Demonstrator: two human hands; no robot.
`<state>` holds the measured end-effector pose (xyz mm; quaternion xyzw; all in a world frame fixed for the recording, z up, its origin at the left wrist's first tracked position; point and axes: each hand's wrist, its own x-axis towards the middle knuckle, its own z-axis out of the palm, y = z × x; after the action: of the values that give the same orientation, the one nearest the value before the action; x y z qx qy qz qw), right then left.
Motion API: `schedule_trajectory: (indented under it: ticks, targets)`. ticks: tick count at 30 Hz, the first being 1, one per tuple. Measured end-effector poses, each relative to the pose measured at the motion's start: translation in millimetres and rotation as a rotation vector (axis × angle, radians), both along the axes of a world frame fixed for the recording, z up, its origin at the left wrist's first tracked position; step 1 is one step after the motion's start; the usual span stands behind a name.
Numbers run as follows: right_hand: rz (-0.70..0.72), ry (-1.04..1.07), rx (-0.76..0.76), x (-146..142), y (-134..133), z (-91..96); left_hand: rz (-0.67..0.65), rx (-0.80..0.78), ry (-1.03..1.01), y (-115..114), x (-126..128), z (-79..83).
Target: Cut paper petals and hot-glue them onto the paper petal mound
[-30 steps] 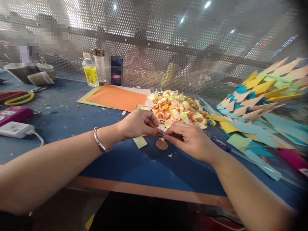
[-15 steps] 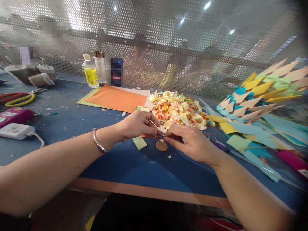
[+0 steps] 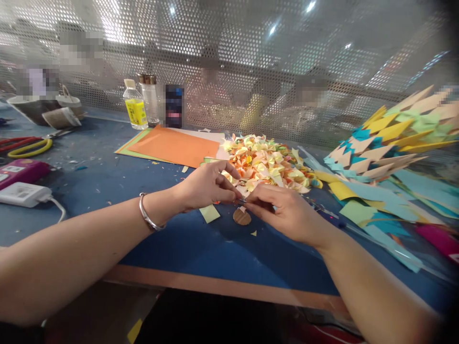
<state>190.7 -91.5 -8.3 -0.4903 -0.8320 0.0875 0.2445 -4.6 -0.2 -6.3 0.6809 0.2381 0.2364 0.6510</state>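
Note:
My left hand (image 3: 211,186) and my right hand (image 3: 281,205) meet over the blue table, fingertips pinched close together. Between them is a tiny piece, too small and too covered by the fingers to name. Just below the fingertips lies a round brown disc (image 3: 242,217), which looks like cardboard. A pale green paper square (image 3: 210,213) lies under my left hand. Behind both hands rises a pile of folded paper pieces (image 3: 265,162) in cream, yellow and orange.
Orange paper sheets (image 3: 179,145) lie behind my left hand. A bottle with a yellow label (image 3: 135,107), a glass jar (image 3: 149,100) and a phone (image 3: 174,106) stand at the back. Scissors (image 3: 30,148) lie left. A spiky folded-paper model (image 3: 387,138) stands right, near a blue glue gun (image 3: 333,219).
Both hands stay pinched together in nearly the same place, with only slight finger movement. The whole view has shifted very slightly.

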Motion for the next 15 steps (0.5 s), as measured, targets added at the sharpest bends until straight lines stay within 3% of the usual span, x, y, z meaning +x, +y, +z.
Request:
schedule_trajectory:
  ticks: [11, 15]
  targets:
    - [0.005, -0.003, 0.013, 0.7, 1.1, -1.5, -0.015, 0.092, 0.022, 1.9, -0.5, 0.4]
    - [-0.008, -0.015, 0.002, 5.0, 2.5, -2.2, 0.044, 0.122, 0.044, 9.8, -2.7, 2.0]
